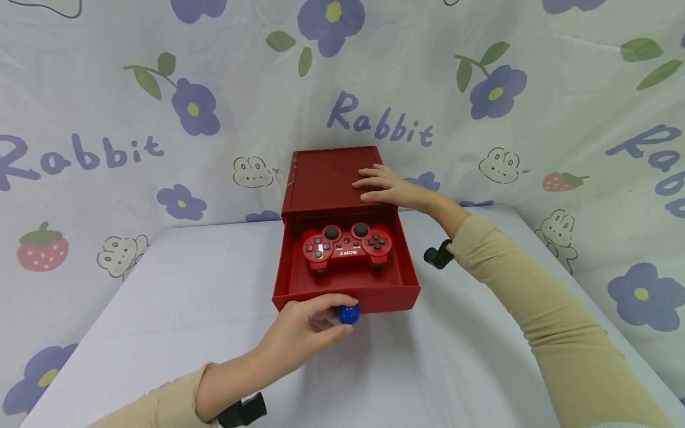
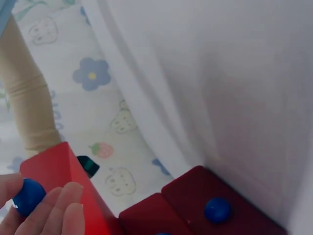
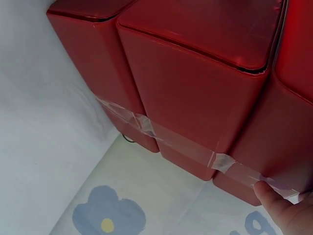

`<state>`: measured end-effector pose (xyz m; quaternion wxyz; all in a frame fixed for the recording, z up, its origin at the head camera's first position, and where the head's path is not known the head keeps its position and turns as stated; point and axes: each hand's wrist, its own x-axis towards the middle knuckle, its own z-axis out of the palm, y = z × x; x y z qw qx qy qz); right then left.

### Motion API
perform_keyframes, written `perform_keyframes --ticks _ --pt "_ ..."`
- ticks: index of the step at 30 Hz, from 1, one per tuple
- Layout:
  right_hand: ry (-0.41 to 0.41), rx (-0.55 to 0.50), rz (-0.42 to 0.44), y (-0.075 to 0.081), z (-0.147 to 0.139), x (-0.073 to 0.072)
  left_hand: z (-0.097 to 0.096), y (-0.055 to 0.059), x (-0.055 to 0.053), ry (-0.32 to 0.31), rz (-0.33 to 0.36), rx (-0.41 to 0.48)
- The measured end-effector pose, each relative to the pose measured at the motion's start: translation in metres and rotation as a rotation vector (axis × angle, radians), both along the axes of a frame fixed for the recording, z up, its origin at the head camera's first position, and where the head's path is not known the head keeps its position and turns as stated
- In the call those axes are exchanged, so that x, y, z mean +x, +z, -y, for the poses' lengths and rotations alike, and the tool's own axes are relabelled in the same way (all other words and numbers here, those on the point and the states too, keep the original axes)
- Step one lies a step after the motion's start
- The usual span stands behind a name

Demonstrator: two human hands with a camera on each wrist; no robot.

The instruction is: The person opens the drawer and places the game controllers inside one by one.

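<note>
My left hand (image 1: 302,327) pinches a round blue knob (image 1: 349,314) between thumb and fingers. The knob sits on the front of a red drawer (image 1: 387,299), which stands pulled out of a red drawer unit (image 1: 329,181). Inside the drawer lies a red Sony game controller (image 1: 348,242). My right hand (image 1: 393,188) rests on the top of the unit near its right edge, fingers spread. In the left wrist view, the gripped knob (image 2: 28,197) shows beside the fingers. Part of the right hand (image 3: 286,210) appears at the corner of the right wrist view, against the unit's taped side.
Below the pulled-out drawer are further red drawer fronts (image 2: 156,218), one with its own blue knob (image 2: 217,210). Clear tape (image 3: 183,147) joins the stacked red boxes. A white cloth (image 1: 214,285) covers the table, and a patterned curtain (image 1: 257,107) hangs close behind the unit.
</note>
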<state>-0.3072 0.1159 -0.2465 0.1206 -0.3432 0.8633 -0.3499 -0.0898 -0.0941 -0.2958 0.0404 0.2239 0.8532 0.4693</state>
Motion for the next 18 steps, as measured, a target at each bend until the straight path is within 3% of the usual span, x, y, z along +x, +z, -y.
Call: perform_keyframes --ticks 10,18 --pt "-0.009 0.008 -0.002 -0.001 0.0 0.0 -0.002 0.005 -0.018 0.029 -0.043 -0.011" --pt "-0.02 0.007 0.005 -0.002 0.0 -0.002 0.0 0.009 -0.034 0.018 -0.035 0.006"
